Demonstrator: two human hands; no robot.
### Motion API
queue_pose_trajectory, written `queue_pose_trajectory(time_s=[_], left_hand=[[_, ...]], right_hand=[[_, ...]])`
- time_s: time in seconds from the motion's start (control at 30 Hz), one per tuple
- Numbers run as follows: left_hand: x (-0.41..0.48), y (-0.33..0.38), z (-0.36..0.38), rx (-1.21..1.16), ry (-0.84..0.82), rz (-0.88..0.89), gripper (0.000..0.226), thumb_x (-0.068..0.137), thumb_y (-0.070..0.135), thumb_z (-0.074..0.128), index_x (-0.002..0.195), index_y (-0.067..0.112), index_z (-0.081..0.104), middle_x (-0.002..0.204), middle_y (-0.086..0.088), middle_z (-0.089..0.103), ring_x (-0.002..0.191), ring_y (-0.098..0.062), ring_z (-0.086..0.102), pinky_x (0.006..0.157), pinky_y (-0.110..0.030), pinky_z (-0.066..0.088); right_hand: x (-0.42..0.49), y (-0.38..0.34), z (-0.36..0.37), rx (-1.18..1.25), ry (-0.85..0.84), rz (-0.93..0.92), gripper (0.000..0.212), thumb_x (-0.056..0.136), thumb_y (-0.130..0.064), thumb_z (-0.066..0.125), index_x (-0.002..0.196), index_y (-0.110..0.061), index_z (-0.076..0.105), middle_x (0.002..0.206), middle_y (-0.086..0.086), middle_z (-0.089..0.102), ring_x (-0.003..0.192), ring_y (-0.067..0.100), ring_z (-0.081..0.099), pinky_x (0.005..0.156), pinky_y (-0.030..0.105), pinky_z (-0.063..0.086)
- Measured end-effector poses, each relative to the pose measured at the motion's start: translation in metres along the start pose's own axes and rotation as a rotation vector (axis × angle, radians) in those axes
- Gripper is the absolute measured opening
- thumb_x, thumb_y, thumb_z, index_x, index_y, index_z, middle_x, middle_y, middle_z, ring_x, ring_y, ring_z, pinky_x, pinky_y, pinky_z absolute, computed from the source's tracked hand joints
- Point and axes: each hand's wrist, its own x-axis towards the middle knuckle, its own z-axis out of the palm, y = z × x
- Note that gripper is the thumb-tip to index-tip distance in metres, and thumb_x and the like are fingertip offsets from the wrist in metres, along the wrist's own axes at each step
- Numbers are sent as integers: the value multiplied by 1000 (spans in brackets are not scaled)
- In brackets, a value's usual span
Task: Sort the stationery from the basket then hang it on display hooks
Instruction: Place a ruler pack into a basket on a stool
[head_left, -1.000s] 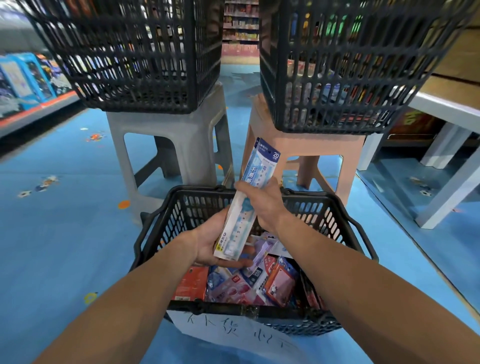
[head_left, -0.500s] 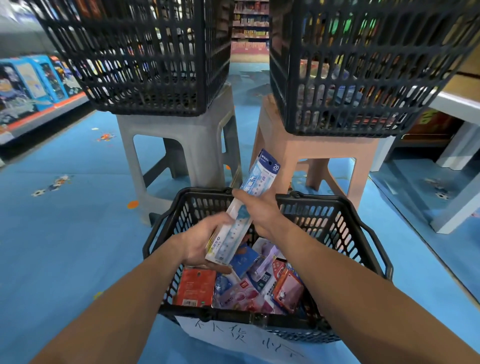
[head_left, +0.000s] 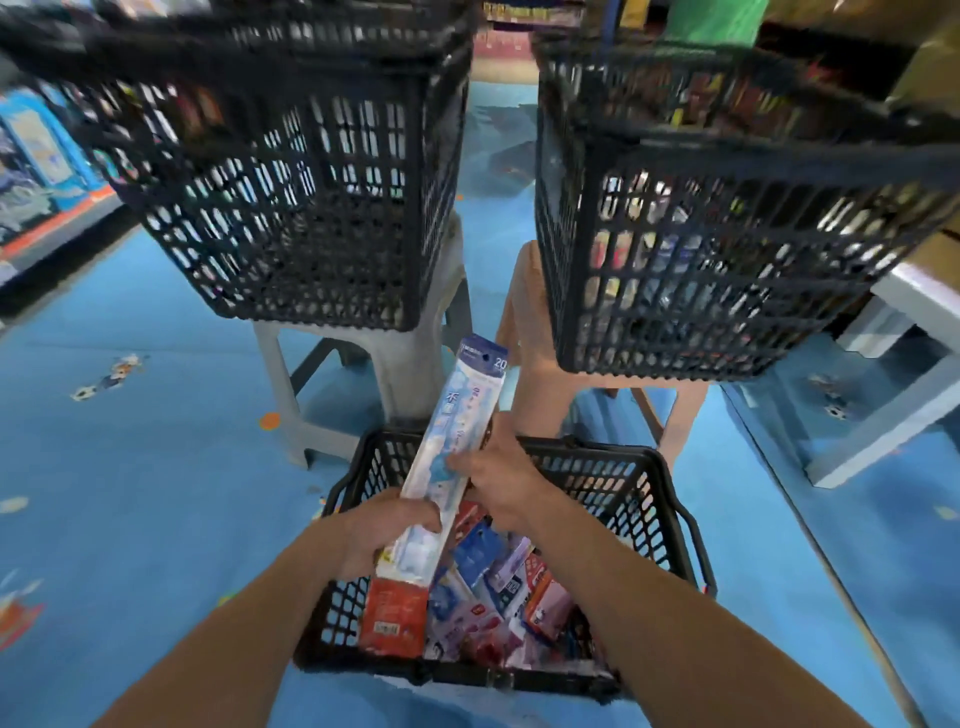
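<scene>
While the basket (head_left: 613, 483) sits on the blue floor (head_left: 156, 467) full of small packs (head_left: 488, 582), the long pack (head_left: 457, 436) is held slanted above it, its top end towards two stools (head_left: 410, 364). The left hand (head_left: 382, 530) has its fingers (head_left: 423, 519) wrapped round the pack's lower end, and the right hand (head_left: 501, 478) pinches its middle. Black crates (head_left: 311, 208) stand on the stools.

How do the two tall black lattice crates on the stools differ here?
The left black lattice crate sits on a grey plastic stool; the right black lattice crate sits on a pink plastic stool. The left crate's walls show mostly light through; the right crate's show colourful packs inside. Both are same-style and raised off the blue floor.
</scene>
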Motion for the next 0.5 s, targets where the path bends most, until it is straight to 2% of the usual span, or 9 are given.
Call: queue_pose_trajectory(time_s=[0.07,0.13,0.2,0.27,0.33,0.37,0.43,0.5], left_hand=[[-34,26,6,117,3,-43,37,84,4,70,121,10,65,102,-11,78,97,-28,73,89,-42,58],[-70,57,13,162,14,-40,42,83,7,74,123,16,64,108,-6,77,105,-25,70,89,-38,55],[-109,92,20,151,26,-8,38,87,3,69,121,19,65,108,-3,77,104,-22,70,85,-35,55],[-146,128,24,170,31,-3,45,78,11,72,120,24,66,111,-2,76,107,-22,69,92,-39,56],[-181,163,27,223,0,-39,64,61,24,75,123,29,63,117,0,73,112,-22,67,100,-47,54],[-198,181,29,244,-16,-58,68,58,25,75,124,29,63,119,0,73,113,-22,66,101,-49,53],[-223,213,31,255,-53,-88,63,63,18,72,125,27,64,120,0,72,115,-23,66,103,-49,53],[-245,243,34,249,-92,-112,59,70,12,68,128,25,64,125,-1,71,119,-25,64,103,-50,53]], right_hand=[[-23,-37,5,-34,-9,8,53,88,24,53,112,-23,46,115,11,62,102,23,65,84,39,59],[-47,-76,12,-107,-17,7,60,84,25,55,129,-13,41,125,17,59,115,31,62,88,42,57],[-74,-118,17,-157,-25,-14,62,80,28,55,127,-7,38,118,17,61,108,28,66,82,36,60],[-98,-162,25,-179,-30,13,64,78,32,53,124,-10,38,110,10,61,98,16,67,75,29,58],[-118,-202,30,-185,-39,57,68,76,32,55,125,-11,38,114,12,61,107,24,66,85,40,58],[-126,-222,32,-217,-34,76,66,76,29,56,125,-12,38,117,14,60,110,27,64,91,47,57],[-140,-259,36,-314,-26,99,63,79,20,58,127,-14,37,122,13,59,115,27,61,99,53,54],[-150,-297,40,-424,-22,105,66,83,9,62,134,-22,33,130,11,56,119,29,59,101,54,52]])
